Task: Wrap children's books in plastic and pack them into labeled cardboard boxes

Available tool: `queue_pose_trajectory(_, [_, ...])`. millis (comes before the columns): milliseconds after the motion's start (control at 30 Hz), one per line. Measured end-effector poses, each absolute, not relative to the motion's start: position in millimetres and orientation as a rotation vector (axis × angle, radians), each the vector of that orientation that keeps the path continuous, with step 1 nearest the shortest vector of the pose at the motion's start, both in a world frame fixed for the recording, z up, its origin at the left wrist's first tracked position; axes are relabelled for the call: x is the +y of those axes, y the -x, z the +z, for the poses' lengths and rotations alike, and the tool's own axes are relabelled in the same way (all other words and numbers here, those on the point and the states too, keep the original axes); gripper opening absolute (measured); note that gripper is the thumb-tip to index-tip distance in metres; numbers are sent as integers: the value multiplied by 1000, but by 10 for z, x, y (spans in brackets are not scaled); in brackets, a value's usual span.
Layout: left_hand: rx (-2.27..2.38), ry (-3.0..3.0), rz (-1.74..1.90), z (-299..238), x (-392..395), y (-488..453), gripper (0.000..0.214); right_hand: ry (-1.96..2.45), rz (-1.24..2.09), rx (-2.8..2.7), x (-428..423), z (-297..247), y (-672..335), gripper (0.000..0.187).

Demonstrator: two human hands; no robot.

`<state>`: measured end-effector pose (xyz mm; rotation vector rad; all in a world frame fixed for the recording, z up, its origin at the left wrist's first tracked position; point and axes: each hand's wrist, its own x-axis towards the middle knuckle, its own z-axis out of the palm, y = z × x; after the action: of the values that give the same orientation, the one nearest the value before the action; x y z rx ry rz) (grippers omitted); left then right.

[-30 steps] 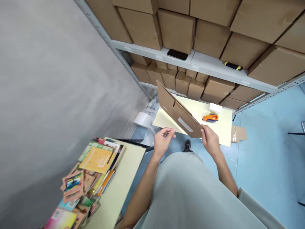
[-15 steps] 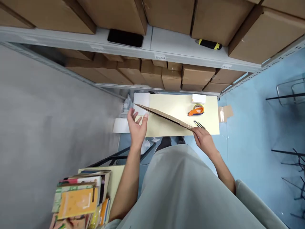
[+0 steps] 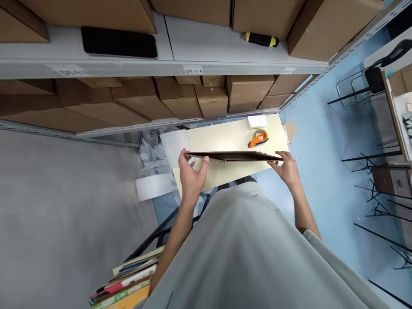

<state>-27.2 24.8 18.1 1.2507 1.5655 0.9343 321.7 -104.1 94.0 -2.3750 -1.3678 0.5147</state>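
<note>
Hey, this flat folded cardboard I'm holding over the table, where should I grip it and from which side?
Grip the flattened cardboard at its two short ends, one hand from each side: left hand on the left end, right hand on the right. It is long, thin and held level above the table, so an end hold likely keeps it from sagging or twisting.

We see the flat cardboard sheet (image 3: 234,157) edge-on: brown paperboard, matt. Tabletop (image 3: 225,137) under it looks like pale yellow laminate, smooth, low sheen. Tape dispenser (image 3: 258,138): orange plastic, glossy. Shelf (image 3: 199,47) is grey painted metal, smooth, satin finish. Phone (image 3: 119,42) on it: black glass front, v. glossy. Boxes (image 3: 209,101): plain brown cardboard, matt. Floor (image 3: 322,184): blue, smooth, semi-gloss. Wall (image 3: 64,206): grey, matt, approx. plaster-like. Our shirt (image 3: 251,249): pale grey-green cloth, matt.
</note>
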Motion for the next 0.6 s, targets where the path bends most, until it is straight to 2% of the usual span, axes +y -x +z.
queue_pose_trajectory(100, [1534, -1193, 935, 180, 161, 269, 96, 2310, 617, -1322, -1044, 1027, -3199, 78])
queue_pose_trajectory(200, [1532, -1143, 927, 240, 120, 245, 101, 2315, 695, -1295, -1000, 1106, -3232, 77])
queue_pose_trajectory(300, [1600, -1179, 807, 406, 86, 210, 98, 2344, 798, -1323, -887, 1153, -3298, 54])
queue_pose_trajectory(433, [1822, -1342, 538, 673, 8, 115, 81, 2430, 892, -1544, -696, 1170, -3295, 20])
queue_pose_trajectory(533, [1929, -1459, 369, 804, -51, 24, 71, 2422, 855, -1760, -582, 1150, -3213, 29])
queue_pose_trajectory(600, [1925, -1509, 330, 857, -77, -23, 73, 2392, 822, -1839, -531, 1122, -3182, 36])
